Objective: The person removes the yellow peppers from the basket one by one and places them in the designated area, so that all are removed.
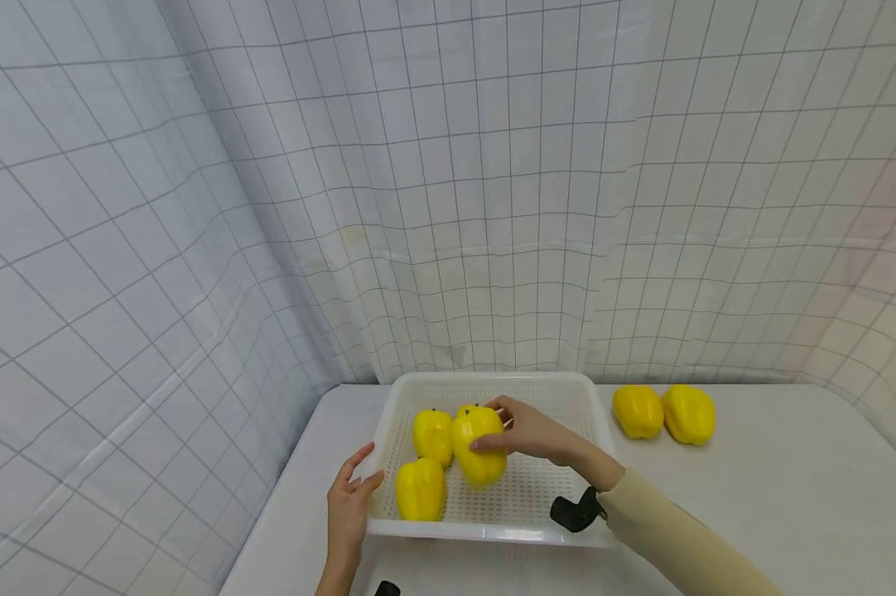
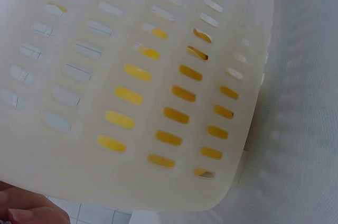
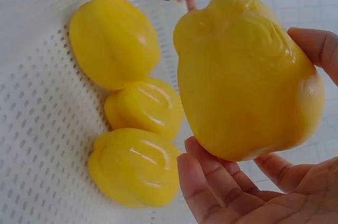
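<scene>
A yellow bell pepper (image 1: pixel 480 451) hangs in the right hand (image 1: pixel 526 430), over the middle of a white perforated basket (image 1: pixel 485 534). This grip is clasped round the fruit, thumb on one side and fingertips on the other; the forearm comes in from about 4 o'clock, in a pale beige sleeve (image 1: pixel 679 530) with a black fitting (image 1: pixel 575 511) near the wrist.

Three more peppers lie inside the basket. One pepper (image 1: pixel 433 436) sits at 9 o'clock from the held one, and a larger pepper (image 1: pixel 421 490) at 8 o'clock, by the basket's near left corner. The third pepper (image 3: pixel 134 168) shows clearly in the right wrist view, near the middle one; from the head it is hard to separate from the held fruit.

At the basket's 9 o'clock side, the left hand (image 1: pixel 349 505) touches the rim, thumb and forefinger spread. Whether that grip is closed on the rim or only resting there, I cannot tell. In the left wrist view, yellow shows through the slots of the basket wall.

Outside, at roughly 3 o'clock, two peppers (image 1: pixel 689 415) lie side by side on the white worktop (image 1: pixel 761 488). Behind, from 9 round to 3 o'clock, hangs a white curtain (image 1: pixel 485 199) with dark grid lines.
</scene>
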The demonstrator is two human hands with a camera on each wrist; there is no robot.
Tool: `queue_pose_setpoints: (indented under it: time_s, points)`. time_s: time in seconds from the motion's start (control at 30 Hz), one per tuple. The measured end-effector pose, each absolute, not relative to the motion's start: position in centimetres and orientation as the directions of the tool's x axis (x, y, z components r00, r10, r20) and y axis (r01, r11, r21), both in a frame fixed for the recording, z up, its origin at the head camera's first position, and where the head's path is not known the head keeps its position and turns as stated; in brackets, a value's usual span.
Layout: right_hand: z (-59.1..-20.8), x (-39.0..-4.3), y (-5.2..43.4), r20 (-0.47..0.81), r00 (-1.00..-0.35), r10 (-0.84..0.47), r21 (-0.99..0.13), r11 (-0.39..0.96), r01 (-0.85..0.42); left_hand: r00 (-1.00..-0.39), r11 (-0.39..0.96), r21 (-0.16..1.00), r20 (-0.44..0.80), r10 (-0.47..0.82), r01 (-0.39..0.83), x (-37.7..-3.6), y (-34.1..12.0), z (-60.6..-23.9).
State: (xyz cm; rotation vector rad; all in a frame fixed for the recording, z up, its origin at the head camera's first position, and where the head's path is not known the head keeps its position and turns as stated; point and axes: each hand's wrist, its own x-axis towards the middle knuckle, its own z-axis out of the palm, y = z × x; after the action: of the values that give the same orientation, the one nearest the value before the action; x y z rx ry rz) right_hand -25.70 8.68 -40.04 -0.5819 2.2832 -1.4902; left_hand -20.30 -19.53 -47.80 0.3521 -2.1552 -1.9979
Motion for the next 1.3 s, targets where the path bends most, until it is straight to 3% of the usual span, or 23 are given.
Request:
queue_pose_setpoints:
  time_s: [0.3,0.7,0.97,1.3]
  points:
    - [-38.5,-25.0,10.2,-0.027,-0.935,-0.352,-0.927,0.359,-0.108,-0.954,0.074,0.996,-0.015,-0.300,-0.039,-20.2,-19.5,-47.8]
    - [-38.1,-23.9,13.4,0.060,-0.982,-0.178,-0.929,0.349,-0.121,-0.954,0.079,0.996,-0.011,-0.299,-0.036,-20.2,-19.4,-47.7]
    - [-38.0,-23.2,16.1,0.153,-0.986,-0.066,-0.920,0.354,-0.166,-0.953,0.089,0.995,-0.007,-0.304,-0.036,-20.2,-19.4,-47.7]
    - [-38.7,-23.1,18.8,0.139,-0.988,0.063,-0.937,0.332,-0.110,-0.955,0.087,0.995,-0.013,-0.298,-0.041,-20.4,-19.6,-47.8]
